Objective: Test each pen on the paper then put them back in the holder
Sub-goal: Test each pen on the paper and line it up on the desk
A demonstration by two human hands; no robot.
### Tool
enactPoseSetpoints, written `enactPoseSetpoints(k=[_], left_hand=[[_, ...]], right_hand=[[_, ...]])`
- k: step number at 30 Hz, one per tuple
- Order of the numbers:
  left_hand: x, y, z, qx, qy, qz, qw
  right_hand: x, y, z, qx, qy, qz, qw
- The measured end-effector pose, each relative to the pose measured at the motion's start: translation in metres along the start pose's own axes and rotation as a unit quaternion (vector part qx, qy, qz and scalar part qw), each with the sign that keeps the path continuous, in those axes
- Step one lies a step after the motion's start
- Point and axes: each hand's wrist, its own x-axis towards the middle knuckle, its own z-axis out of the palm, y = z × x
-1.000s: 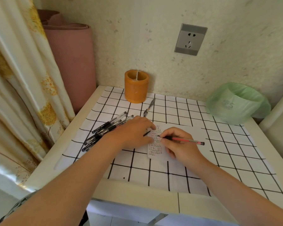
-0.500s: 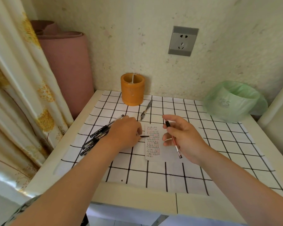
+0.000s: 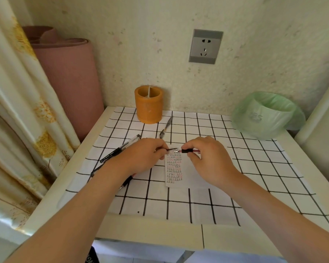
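A white table (image 3: pixel 55 209) stands against a speckled wall (image 3: pixel 160 54), covered by a white cloth (image 3: pixel 254 186) with a black grid. A patterned curtain (image 3: pixel 17 130) hangs at the left, with a pink roll (image 3: pixel 70 82) standing between it and the wall. A grey socket (image 3: pixel 205 46) sits on the wall above the table. At the back right corner is a bin (image 3: pixel 268 114) lined with a green bag.

The orange holder (image 3: pixel 149 104) stands at the back of the table near the wall, well beyond both hands, with a divider across its opening. Just in front of it, to its right, one grey pen (image 3: pixel 166 127) lies on the cloth.

Both forearms reach in from the near edge. The left hand (image 3: pixel 141 158) and right hand (image 3: pixel 207 160) are close together over the top edge of the paper (image 3: pixel 174 168), a small slip covered with rows of black and red scribbles. The right hand grips a red pen (image 3: pixel 188 150) by its black grip, lying level with its tip pointing at the left hand. The left hand pinches a thin dark piece (image 3: pixel 170 149) at its fingertips, right at the pen's tip; whether it is a cap cannot be told.

More pens (image 3: pixel 120 149) lie in a loose bunch on the cloth to the left, partly hidden under the left hand and wrist.
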Motion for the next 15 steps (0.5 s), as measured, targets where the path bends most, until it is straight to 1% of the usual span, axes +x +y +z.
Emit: enactPoseSetpoints(k=[6, 11, 15], left_hand=[[-0.0019, 0.0022, -0.0011, -0.002, -0.012, 0.003, 1.0], [-0.0022, 0.0036, -0.0005, -0.013, -0.009, 0.0, 1.0], [-0.0029, 0.0039, 0.0009, -0.02, -0.017, 0.01, 1.0]], right_hand=[[-0.0002, 0.0003, 0.0022, 0.012, -0.002, -0.01, 1.0], [-0.0003, 0.0014, 0.0024, 0.009, 0.003, 0.013, 1.0], [-0.0018, 0.0008, 0.0047, 0.017, -0.026, 0.008, 0.999]])
